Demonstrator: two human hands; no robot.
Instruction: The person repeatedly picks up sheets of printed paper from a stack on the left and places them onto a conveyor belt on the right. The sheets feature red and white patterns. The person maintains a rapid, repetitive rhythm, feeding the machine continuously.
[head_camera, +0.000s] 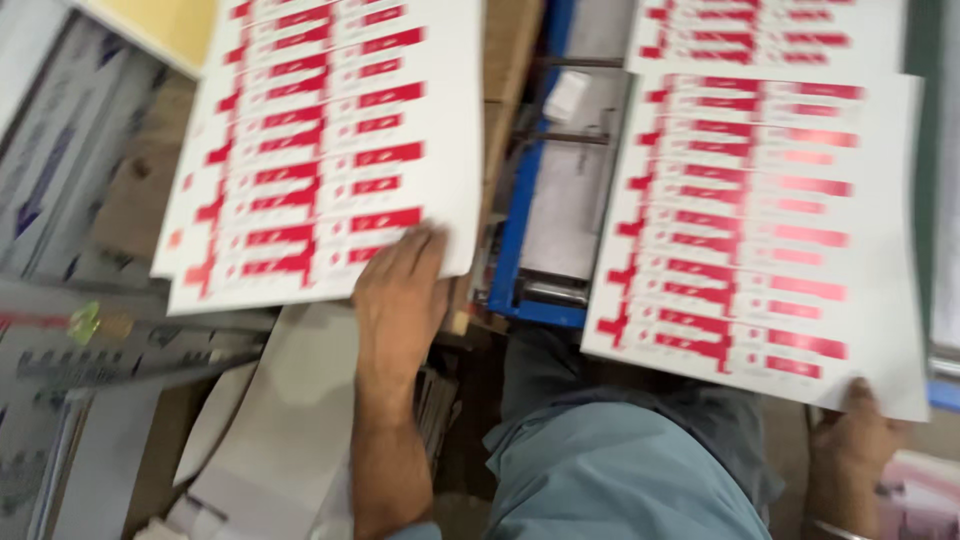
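Hands steadying printed sheets: your left hand (400, 290) flat on the ten-o'clock stack (320, 150), right hand (850, 440) pinching the three-o'clock sheet (760, 220) by its corner.

right hand (850, 445) half under sheet (770, 220) — blurred print, upper sheet (765, 35) cut off

The sheet stack (330, 140) under the left hand (398, 290) is white with rows of red bars. The sheet (760, 220) above the right hand (850, 440) matches. Between them sits a blue machine frame (520, 230).
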